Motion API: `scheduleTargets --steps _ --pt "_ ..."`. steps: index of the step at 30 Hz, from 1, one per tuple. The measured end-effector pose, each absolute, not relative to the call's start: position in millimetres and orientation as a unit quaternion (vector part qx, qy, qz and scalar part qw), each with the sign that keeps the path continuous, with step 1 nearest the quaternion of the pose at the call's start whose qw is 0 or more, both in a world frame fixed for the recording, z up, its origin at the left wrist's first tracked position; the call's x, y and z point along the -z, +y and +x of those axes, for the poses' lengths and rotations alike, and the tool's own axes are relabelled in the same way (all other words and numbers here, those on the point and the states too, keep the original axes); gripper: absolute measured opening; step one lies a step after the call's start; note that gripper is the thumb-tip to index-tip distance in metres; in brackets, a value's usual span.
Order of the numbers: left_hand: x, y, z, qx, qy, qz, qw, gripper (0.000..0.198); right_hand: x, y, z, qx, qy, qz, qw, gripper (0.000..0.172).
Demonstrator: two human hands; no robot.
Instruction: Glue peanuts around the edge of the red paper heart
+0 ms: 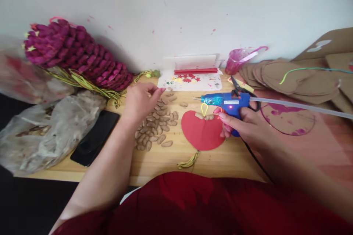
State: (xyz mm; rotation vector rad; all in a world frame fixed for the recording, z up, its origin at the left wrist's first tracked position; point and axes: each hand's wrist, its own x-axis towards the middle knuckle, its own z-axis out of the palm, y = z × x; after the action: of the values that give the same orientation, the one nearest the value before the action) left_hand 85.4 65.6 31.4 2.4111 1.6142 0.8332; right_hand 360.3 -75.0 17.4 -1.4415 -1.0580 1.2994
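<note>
My right hand (237, 123) is wrapped around the handle of a blue hot glue gun (230, 102), its nozzle pointing left and a clear glue stick (289, 106) trailing out the back. Beneath the nozzle lies a red rounded cutout (201, 132) with a yellow loop (204, 109) at its top, a few peanuts (209, 117) along the upper edge and a yellow tassel (189, 161) below. My left hand (142, 101) hovers at the far side of a pile of unshelled peanuts (154, 126), fingers pinched together. Whatever sits in that pinch is hidden.
Black scissors (237, 83) lie behind the glue gun. At left are a black phone (95, 137), a plastic bag (52, 128) and a magenta layered ornament (82, 55). Paper with stars (165, 80), a pink cup (234, 60) and cardboard discs (281, 77) line the wall.
</note>
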Motion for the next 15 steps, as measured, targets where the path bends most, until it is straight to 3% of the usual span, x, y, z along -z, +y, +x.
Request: scheduleTargets --steps 3,6,9,15 --pt "-38 61 83 -0.280 0.534 0.794 0.082 0.034 -21 -77 353 -0.523 -0.385 -0.593 0.477 0.035" --pt "-40 61 81 -0.348 0.505 0.783 0.101 0.019 -21 -78 350 -0.529 -0.367 -0.579 0.500 0.033" --pt "-36 64 79 -0.403 0.478 0.772 0.112 0.029 -20 -78 348 -0.547 -0.366 -0.563 0.500 0.030" --pt "-36 68 76 -0.416 0.477 0.764 0.121 0.023 -20 -78 344 -0.512 -0.372 -0.575 0.519 0.021"
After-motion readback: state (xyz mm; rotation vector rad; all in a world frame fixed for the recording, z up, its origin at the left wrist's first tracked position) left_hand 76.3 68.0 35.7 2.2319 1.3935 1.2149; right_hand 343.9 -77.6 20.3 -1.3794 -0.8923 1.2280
